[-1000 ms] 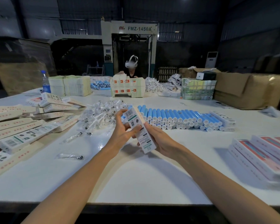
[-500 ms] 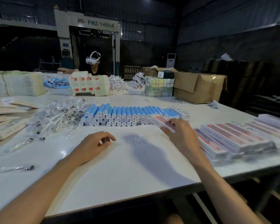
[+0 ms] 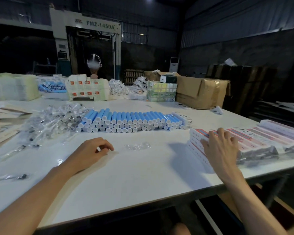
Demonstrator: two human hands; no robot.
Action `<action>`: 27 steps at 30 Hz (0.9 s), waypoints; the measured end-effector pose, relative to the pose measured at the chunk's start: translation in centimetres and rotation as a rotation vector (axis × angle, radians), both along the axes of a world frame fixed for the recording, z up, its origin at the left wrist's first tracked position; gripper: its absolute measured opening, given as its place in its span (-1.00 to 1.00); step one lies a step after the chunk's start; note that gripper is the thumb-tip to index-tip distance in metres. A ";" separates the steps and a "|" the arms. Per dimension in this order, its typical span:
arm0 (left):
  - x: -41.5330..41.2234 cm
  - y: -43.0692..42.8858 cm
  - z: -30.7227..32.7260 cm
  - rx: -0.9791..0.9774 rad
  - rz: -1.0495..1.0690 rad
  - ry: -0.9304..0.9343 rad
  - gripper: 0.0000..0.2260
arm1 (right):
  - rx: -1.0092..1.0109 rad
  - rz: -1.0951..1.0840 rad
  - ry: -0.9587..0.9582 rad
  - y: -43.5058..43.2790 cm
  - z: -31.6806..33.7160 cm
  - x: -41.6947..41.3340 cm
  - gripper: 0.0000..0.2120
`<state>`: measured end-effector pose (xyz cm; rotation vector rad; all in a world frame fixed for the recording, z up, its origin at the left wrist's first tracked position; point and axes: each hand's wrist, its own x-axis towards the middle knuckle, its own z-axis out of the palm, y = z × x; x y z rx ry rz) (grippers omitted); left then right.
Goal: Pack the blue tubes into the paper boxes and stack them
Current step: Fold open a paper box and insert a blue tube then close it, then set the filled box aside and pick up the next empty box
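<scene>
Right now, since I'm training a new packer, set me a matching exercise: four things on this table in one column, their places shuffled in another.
1. stacked blue plastic tubes
2. white-and-red paper boxes
3. heap of clear plastic sachets
4. brown cardboard carton

A. under the right hand
B. far side, at right
C. middle of the white table
D. left of the tubes

Pairs: 1-C, 2-A, 3-D, 4-B
</scene>
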<state>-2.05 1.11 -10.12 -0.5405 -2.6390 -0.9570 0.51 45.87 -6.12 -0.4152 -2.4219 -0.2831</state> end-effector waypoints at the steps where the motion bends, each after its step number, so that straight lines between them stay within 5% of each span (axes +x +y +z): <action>1: 0.0 0.0 0.0 -0.003 0.000 -0.003 -0.77 | -0.004 -0.007 -0.012 0.0 0.0 0.0 -0.59; 7: -0.1 0.1 0.0 -0.066 0.032 -0.001 -0.81 | -0.003 0.096 0.026 -2.3 0.8 -0.2 -0.67; 12: 0.4 0.0 0.5 -0.042 0.122 0.001 -0.86 | -0.212 0.611 0.050 -11.9 1.7 -3.4 -0.85; 18: 0.4 -0.3 1.0 -0.034 0.349 0.047 -0.83 | -0.522 1.074 -0.217 -25.2 0.6 -7.2 -0.88; 27: -0.6 -3.6 2.4 -0.144 0.698 0.061 -0.79 | -0.818 1.184 -0.349 -30.6 -4.1 -10.7 -0.87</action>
